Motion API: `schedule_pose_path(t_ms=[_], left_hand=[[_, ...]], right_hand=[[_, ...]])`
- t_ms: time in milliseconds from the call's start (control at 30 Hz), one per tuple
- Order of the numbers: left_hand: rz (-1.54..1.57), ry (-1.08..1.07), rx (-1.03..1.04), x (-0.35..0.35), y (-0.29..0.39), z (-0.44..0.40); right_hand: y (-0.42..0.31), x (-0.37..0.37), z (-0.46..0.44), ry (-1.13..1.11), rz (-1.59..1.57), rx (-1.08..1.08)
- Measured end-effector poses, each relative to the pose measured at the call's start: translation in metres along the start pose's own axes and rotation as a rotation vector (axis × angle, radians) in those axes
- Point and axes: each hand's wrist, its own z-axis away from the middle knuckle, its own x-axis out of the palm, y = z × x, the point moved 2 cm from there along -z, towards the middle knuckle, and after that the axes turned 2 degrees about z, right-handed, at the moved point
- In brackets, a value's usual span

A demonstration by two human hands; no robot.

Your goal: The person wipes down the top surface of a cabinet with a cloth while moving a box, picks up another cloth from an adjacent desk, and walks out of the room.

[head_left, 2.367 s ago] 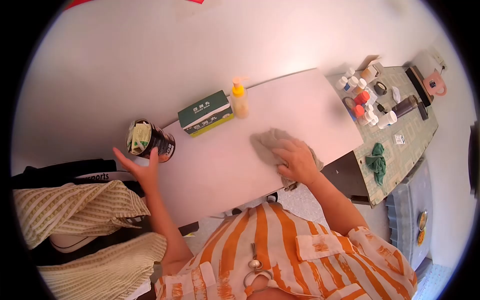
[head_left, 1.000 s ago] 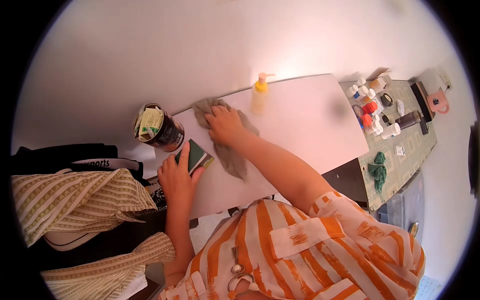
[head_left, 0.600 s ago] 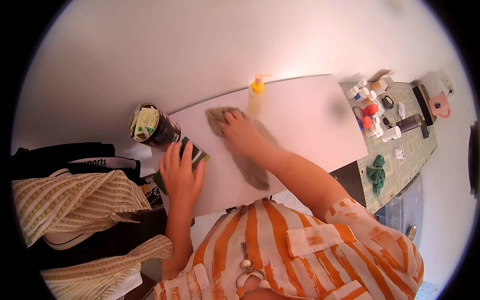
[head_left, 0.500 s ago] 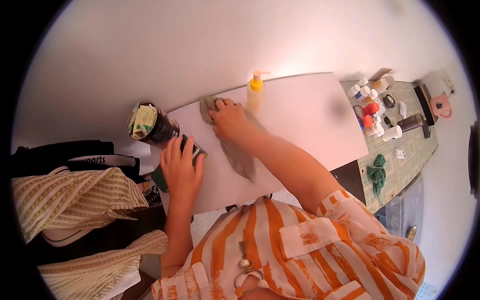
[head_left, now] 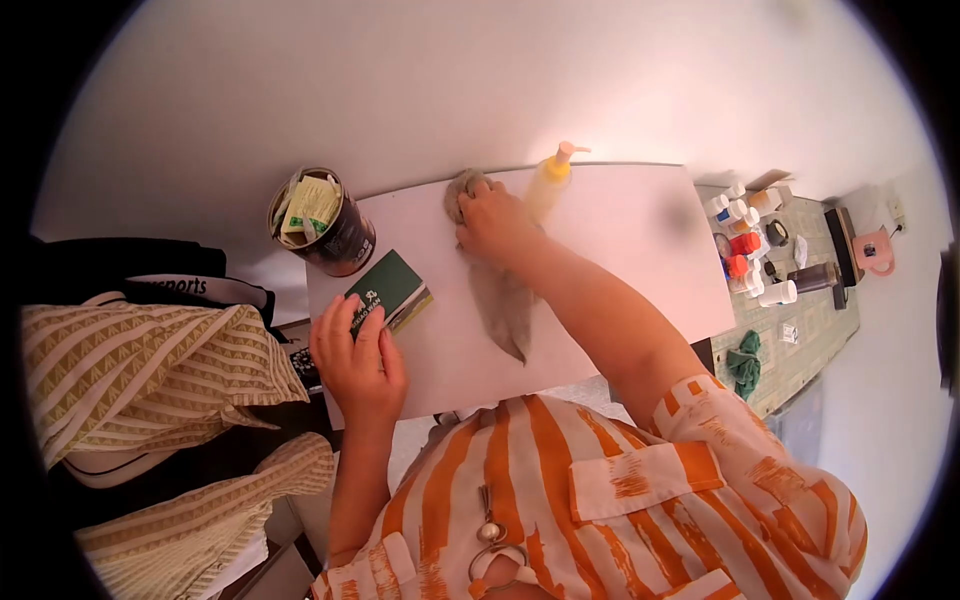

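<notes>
Since the first frame my grey-brown cloth (head_left: 500,315) has moved to upper centre, clamped in my right fingers (head_left: 487,195); my left fingers (head_left: 343,325), grip unclear, overlap a green cardboard box (head_left: 396,285) left of centre.

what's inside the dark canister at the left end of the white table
In the open mouth of the dark canister, a pale yellow packet with green markings shows. Anything lower down is covered by the contents on top and the canister's wall.
</notes>
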Motion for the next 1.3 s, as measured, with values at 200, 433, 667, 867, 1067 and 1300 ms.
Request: schedule_pose_path(t_ms=[200,433,667,867,1067,1300], left_hand=[[0.078,0.071,-0.034,-0.016,-0.012,0.014],[0.125,0.079,-0.032,-0.023,-0.010,0.013],[0.166,0.102,-0.064,-0.030,-0.013,0.025],[0.189,0.122,-0.060,-0.028,-0.013,0.029],[0.181,0.125,-0.111,-0.031,-0.025,0.045],[0.085,0.159,-0.158,-0.032,-0.039,0.061]], right_hand=[[-0.006,-0.012,0.062,-0.010,-0.003,-0.032],[-0.005,-0.005,-0.016,-0.207,0.045,0.091],[0.000,0.003,0.036,-0.111,0.014,0.059],[0.000,-0.010,-0.018,-0.255,-0.010,0.095],[0.002,0.001,0.045,-0.066,-0.003,-0.017],[0.003,-0.011,-0.023,-0.256,0.024,0.123]])
